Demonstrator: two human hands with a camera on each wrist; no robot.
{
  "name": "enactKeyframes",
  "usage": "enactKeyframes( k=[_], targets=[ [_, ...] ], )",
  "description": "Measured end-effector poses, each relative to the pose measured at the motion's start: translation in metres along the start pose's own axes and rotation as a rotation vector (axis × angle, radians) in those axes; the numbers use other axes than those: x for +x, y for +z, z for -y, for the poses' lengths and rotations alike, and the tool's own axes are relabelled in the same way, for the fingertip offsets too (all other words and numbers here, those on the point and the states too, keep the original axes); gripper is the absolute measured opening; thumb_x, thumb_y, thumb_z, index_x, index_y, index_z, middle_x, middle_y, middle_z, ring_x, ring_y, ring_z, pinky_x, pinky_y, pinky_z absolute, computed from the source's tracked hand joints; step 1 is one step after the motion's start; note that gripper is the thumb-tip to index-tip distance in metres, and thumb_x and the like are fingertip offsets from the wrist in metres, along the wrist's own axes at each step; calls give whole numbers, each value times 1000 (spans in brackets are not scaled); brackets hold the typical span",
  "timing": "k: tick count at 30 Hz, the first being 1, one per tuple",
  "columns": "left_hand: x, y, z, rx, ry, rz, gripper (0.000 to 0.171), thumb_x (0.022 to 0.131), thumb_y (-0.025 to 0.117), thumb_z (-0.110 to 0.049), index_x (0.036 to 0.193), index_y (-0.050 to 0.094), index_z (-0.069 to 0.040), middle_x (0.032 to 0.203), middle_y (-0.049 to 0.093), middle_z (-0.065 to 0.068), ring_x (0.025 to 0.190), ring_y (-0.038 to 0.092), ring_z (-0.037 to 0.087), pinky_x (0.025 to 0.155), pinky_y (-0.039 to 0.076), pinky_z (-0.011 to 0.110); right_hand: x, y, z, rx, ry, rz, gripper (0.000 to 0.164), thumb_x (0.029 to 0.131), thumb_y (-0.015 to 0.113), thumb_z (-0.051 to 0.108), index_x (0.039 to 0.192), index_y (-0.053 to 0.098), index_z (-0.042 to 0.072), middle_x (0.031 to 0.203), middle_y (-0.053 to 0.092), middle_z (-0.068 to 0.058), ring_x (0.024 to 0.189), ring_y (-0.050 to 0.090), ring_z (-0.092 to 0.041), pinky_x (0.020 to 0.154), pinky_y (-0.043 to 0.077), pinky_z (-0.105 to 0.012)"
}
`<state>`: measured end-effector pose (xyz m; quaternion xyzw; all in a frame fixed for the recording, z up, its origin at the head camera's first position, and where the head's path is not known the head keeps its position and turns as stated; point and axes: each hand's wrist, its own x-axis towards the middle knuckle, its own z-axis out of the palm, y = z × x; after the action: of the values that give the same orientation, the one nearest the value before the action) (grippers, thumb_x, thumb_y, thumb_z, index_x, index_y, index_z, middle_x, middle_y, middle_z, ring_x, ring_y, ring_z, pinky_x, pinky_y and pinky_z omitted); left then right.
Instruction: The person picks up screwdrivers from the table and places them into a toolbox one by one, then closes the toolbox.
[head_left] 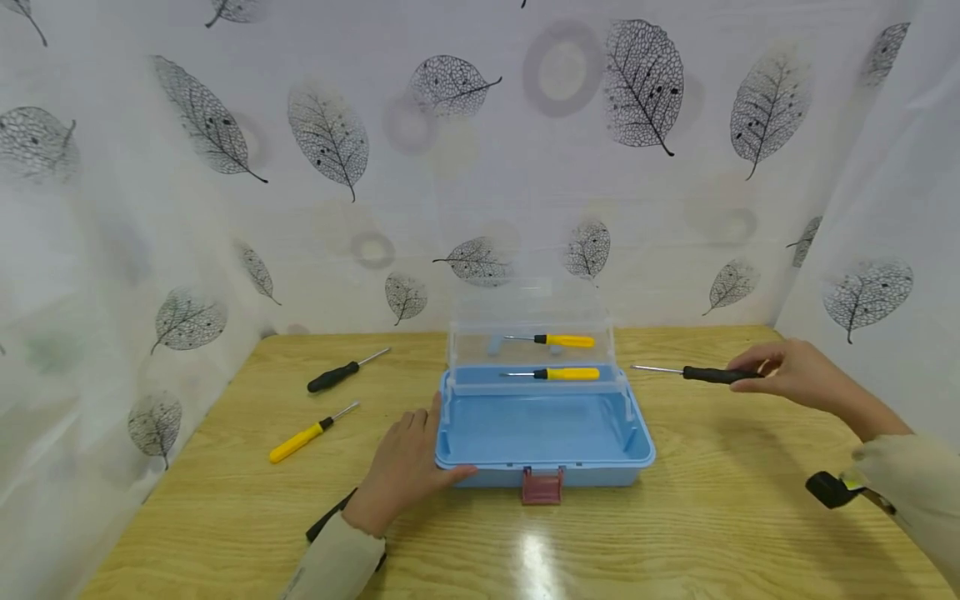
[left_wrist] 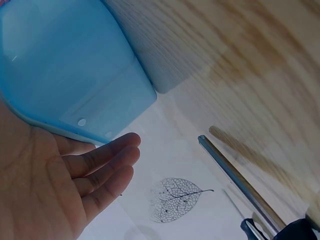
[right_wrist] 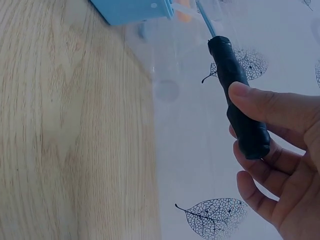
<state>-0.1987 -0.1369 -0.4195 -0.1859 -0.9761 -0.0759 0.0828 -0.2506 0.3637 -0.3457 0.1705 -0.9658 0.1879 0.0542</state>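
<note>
My right hand (head_left: 783,377) holds a black-handled screwdriver (right_wrist: 240,105) by its handle, between thumb and fingers, above the table. Its shaft points left, toward the blue toolbox (head_left: 442,457). At the toolbox's front left corner rests my left hand (head_left: 408,458), thumb along the front edge. The left wrist view shows those fingers (left_wrist: 107,160) nearly straight beside the blue wall. The toolbox's clear lid (head_left: 530,321) stands raised. A yellow screwdriver (head_left: 572,374) lies across the box's rear part. Another yellow screwdriver shape (head_left: 570,341) appears at the lid; I cannot tell whether it is a reflection.
Left on the wooden table (head_left: 705,533) lie a black screwdriver (head_left: 333,377) and a yellow screwdriver (head_left: 300,441). A pinkish latch (head_left: 542,487) hangs at the toolbox's front. Leaf-patterned white curtain (head_left: 495,183) encloses the table's back and sides.
</note>
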Motion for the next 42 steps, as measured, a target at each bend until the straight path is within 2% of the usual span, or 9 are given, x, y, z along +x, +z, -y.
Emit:
enactKeyframes(
  k=[13, 20, 26, 42],
  targets=[
    [0, 1, 1, -12, 1, 1, 113, 71, 61, -72, 146, 25, 4, 117, 58, 21, 105, 56, 33, 88, 49, 44, 23, 6, 18, 31, -31, 12, 20, 79, 76, 26, 94, 74, 12, 92, 71, -2, 72, 57, 4, 67, 49, -24],
    [1, 1, 1, -8, -2, -1, 113, 71, 63, -71, 146, 25, 5, 115, 58, 21, 103, 56, 32, 87, 49, 43, 37, 8, 35, -11, -38, 20, 23, 78, 76, 29, 95, 75, 13, 93, 72, -5, 71, 59, -4, 63, 49, -27],
    [2, 2, 2, 4, 5, 2, 113, 71, 63, -70, 146, 25, 5, 115, 58, 20, 103, 56, 31, 88, 49, 42, 47, 13, 45, 72, -74, 31, 22, 79, 76, 22, 95, 74, 7, 93, 71, -9, 70, 58, -4, 62, 50, -24],
    [1, -1, 0, 1, -2, 11, 112, 71, 63, -70, 145, 25, 5, 117, 58, 21, 104, 56, 32, 88, 49, 43, 75, 23, 76, 132, -68, 92, 23, 81, 74, 21, 98, 73, 5, 90, 71, -7, 73, 59, -11, 63, 49, -27]
  ],
)
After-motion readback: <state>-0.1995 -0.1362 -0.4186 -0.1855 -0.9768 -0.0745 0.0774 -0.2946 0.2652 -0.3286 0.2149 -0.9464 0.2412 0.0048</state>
